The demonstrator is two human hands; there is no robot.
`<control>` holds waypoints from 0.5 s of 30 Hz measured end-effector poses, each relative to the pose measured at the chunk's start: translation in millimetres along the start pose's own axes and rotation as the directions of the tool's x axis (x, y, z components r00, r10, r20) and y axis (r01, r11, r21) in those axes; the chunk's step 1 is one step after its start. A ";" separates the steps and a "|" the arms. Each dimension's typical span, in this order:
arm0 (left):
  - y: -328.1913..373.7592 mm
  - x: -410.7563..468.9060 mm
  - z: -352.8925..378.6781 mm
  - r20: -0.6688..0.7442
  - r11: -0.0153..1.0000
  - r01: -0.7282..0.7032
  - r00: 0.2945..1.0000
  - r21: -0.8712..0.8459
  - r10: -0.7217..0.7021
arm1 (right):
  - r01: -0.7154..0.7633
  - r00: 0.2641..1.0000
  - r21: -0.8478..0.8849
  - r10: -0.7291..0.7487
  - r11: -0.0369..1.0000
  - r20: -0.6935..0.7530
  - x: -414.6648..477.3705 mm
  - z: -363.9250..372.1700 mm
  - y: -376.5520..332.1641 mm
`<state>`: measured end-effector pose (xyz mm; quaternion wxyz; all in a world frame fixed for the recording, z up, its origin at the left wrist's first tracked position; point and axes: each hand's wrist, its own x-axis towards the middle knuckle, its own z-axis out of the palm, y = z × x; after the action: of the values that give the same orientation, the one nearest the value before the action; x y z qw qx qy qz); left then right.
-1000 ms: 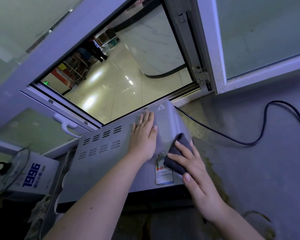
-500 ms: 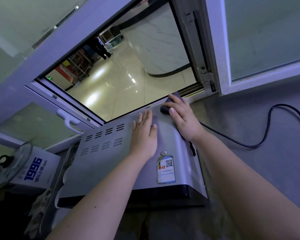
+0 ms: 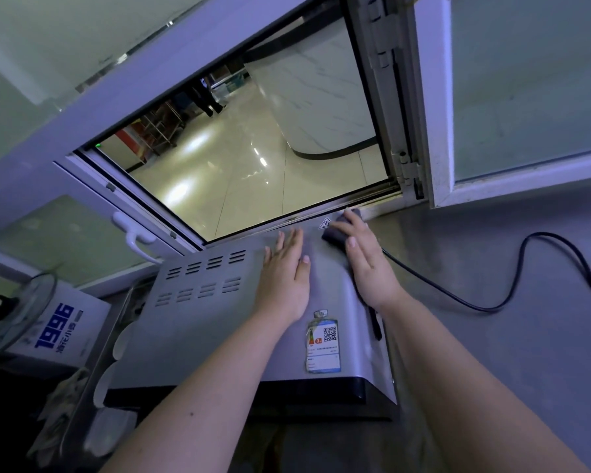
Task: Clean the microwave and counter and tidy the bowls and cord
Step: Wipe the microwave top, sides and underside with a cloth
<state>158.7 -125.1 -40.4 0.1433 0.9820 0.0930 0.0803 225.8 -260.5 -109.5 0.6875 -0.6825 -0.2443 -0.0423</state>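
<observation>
left hand [image 3: 284,279] flat on microwave [image 3: 202,326] top, right hand [image 3: 367,268] pressed flat on dark cloth [image 3: 333,234] — mostly hidden, cord [image 3: 492,307] cut off

A silver microwave [image 3: 198,322] with a vented top stands on a grey, stained bench [image 3: 509,370]. A dark cloth [image 3: 333,233] lies on its far right corner. A black cord [image 3: 512,295] loops across the bench on the right.
</observation>
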 end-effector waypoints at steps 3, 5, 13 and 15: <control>1.6 -0.3 -0.5 0.022 1.000 -0.022 1.000 -0.010 0.022 | -0.225 0.973 0.226 0.229 0.948 0.009 20.4 1.2 10.2; 1.6 -0.2 0.6 0.034 0.999 -0.053 0.998 -0.006 0.053 | -0.312 0.949 0.287 0.309 0.906 0.056 11.9 0.5 16.9; 6.7 1.1 -0.1 0.162 0.969 -0.222 0.966 0.113 0.202 | -0.320 0.947 0.289 0.312 0.902 0.075 -94.1 -2.8 5.6; 8.8 4.1 -3.8 0.224 0.953 -0.244 0.953 0.180 0.202 | -0.255 0.967 0.293 0.246 0.921 0.069 -103.4 -2.5 -3.3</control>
<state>163.4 -131.6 -33.6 0.0398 0.9988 -0.0261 -0.0147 134.6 -291.5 -147.0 0.7788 -0.5966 -0.1694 0.0940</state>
